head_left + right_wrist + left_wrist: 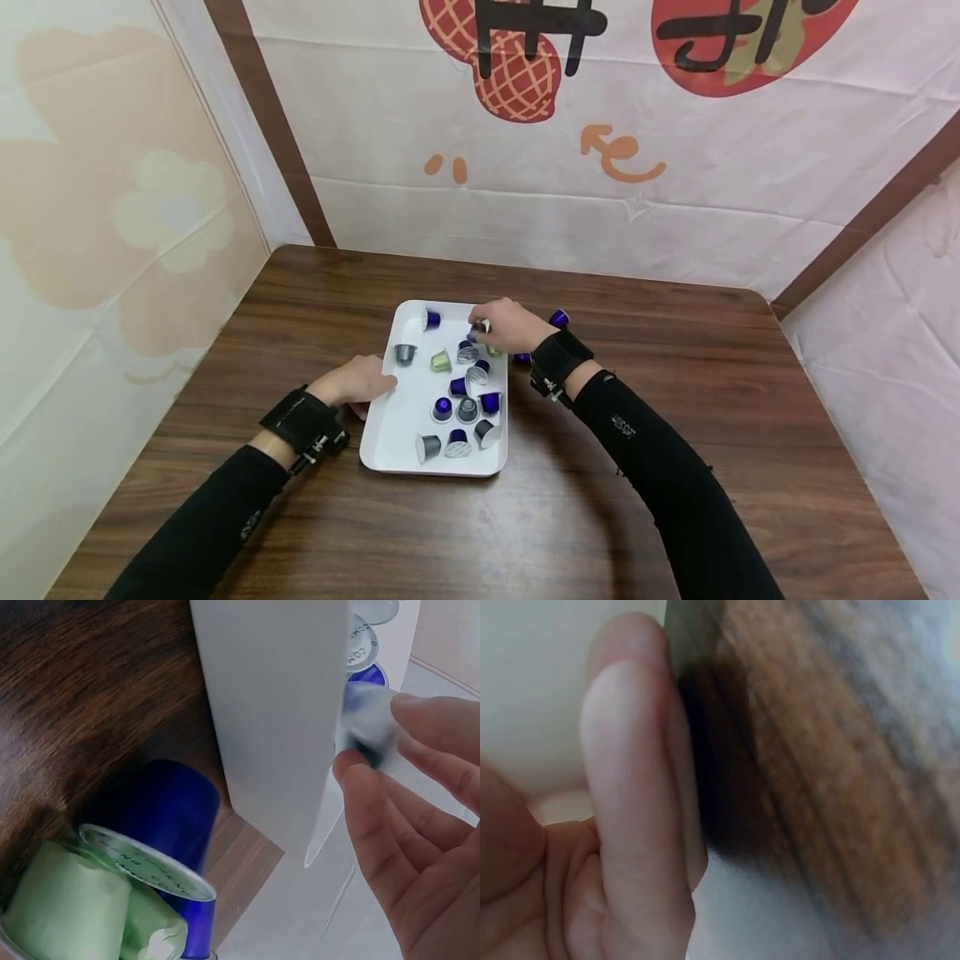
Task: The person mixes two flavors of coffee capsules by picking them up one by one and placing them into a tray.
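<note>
A white rectangular tray (pixel 393 425) lies on the table, with several small coffee capsules in it: blue, silver-grey and light green. My left hand (pixel 354 381) grips the tray's left edge, thumb over the rim and other fingers lower down at its outer side. Over the tray's far right corner, my right hand (pixel 513 327) pinches a coffee capsule (pixel 371 724) between thumb and fingertips. That capsule looks pale with a dark part and is blurred in the right wrist view. Just below it, a light green capsule (pixel 493 351) is partly covered by the hand.
Outside the tray's right wall, a blue capsule (pixel 161 814) and a light green capsule (pixel 71 900) lie close together on the wooden table (pixel 637 475). Farther back is another blue capsule (pixel 558 318), beside my right wrist. Printed fabric (pixel 525 217) hangs behind the table.
</note>
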Tool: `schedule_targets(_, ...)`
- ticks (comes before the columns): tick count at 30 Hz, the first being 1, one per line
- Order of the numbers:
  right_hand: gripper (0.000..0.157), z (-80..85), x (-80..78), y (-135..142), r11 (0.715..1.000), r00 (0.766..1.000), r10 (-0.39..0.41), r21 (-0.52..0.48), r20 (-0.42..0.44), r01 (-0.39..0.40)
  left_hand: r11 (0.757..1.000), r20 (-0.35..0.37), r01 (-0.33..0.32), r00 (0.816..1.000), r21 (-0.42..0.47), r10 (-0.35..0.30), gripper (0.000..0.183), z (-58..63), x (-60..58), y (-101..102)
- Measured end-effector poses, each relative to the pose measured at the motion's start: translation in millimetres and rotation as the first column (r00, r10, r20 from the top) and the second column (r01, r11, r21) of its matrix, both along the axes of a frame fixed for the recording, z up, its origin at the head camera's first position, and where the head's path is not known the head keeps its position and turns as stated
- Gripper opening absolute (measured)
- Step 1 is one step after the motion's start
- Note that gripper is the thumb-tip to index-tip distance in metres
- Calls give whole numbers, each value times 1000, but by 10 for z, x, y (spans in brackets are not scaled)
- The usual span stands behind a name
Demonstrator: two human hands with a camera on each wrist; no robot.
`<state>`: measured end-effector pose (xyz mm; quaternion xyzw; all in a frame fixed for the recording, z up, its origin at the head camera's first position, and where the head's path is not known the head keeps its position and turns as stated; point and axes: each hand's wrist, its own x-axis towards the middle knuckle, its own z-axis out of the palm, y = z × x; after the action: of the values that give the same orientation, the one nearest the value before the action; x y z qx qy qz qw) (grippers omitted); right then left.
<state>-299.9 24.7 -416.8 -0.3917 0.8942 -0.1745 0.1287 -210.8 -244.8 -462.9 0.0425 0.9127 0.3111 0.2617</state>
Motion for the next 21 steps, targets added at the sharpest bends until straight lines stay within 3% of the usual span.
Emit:
schedule_targets(4,34,-21,-24,93,1000,1000,-13,-5,9,14,1000,11,-8,1000,-2,8,27,-12,-6,26)
schedule_targets(13,26,61,-32,537,1000,998,-7,-21,-70,5,1000,0,-9,1000,1,9,28,-18,-18,32)
schedule_targets(21,20,44,27,898,1000,995,-4,27,-99,7,1000,8,-12,1000,-9,12,27,-33,-17,22)
